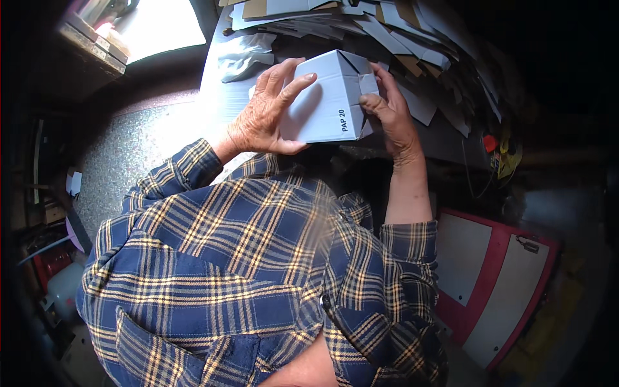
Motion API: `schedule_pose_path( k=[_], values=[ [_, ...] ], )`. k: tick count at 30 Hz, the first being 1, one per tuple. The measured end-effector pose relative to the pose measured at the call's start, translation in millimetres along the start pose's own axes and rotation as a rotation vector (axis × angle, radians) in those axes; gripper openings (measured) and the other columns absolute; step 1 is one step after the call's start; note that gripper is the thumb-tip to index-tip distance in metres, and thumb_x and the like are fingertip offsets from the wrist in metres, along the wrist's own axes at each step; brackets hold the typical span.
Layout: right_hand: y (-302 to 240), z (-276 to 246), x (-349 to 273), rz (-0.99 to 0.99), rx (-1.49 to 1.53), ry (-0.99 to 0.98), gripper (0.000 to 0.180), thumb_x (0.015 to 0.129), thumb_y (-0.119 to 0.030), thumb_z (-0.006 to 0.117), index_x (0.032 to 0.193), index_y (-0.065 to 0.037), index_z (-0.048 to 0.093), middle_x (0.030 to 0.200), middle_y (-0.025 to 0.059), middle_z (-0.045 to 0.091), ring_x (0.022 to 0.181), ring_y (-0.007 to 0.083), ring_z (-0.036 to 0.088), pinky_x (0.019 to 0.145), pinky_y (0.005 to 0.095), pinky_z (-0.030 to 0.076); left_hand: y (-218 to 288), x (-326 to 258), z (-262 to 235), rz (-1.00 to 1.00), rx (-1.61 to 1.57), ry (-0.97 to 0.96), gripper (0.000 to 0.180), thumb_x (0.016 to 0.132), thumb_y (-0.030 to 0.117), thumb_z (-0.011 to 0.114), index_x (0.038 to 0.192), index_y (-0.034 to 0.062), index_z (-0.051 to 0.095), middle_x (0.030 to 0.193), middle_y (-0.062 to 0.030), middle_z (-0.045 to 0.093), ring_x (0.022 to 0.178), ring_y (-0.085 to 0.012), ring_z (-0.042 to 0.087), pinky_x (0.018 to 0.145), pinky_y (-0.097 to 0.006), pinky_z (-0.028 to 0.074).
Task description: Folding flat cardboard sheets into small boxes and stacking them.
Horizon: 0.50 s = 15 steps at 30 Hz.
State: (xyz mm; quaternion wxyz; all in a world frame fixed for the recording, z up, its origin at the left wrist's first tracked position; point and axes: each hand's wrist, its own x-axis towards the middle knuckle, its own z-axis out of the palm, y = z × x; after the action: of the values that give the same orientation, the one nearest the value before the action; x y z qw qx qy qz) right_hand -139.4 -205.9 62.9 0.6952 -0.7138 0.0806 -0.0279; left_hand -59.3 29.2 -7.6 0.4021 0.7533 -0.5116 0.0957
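Observation:
I hold a small white cardboard box (329, 103) over the edge of a work table (445, 138). My left hand (267, 113) wraps the box's left side, fingers spread over its top face. My right hand (387, 113) grips the right end, with the thumb pressing on the folded flaps there. The box is tilted, and its flap end points up and to the right. Both sleeves are blue and yellow plaid.
A heap of flat white and brown cardboard blanks (387, 32) covers the table beyond the box. A crumpled white cloth (242, 55) lies at its left. A red-framed panel (496, 284) stands low right. Speckled floor (129, 155) and clutter are at left.

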Motion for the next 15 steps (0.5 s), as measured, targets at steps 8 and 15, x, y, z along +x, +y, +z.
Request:
schedule_pose_path(
  k=[8, 15],
  values=[
    [-42.3, 12.0, 7.7, -0.14, -0.217, 0.058, 0.06, 0.074, -0.017, 0.066, 0.128, 0.003, 0.049, 0.11, 0.0138, 0.061, 0.099, 0.0187, 0.058, 0.089, 0.0303, 0.046, -4.7, 8.0, 37.7, -0.033, -0.102, 0.225, 0.118, 0.056, 0.047, 0.084, 0.15, 0.0223, 0.017, 0.148, -0.0249, 0.013, 0.137, -0.0459, 0.017, 0.11, -0.058, 0.025],
    [-38.5, 35.7, 14.3, -0.338, -0.54, 0.18, 0.049, 0.071, -0.011, 0.063, 0.119, 0.0, 0.057, 0.107, 0.018, 0.063, 0.096, 0.028, 0.062, 0.087, 0.0357, 0.048, 1.5, -9.8, 27.9, -0.096, -0.135, 0.23, 0.118, 0.061, 0.063, 0.08, 0.149, 0.0185, 0.014, 0.147, -0.0256, 0.013, 0.138, -0.0468, 0.016, 0.111, -0.057, 0.025]
  ],
)
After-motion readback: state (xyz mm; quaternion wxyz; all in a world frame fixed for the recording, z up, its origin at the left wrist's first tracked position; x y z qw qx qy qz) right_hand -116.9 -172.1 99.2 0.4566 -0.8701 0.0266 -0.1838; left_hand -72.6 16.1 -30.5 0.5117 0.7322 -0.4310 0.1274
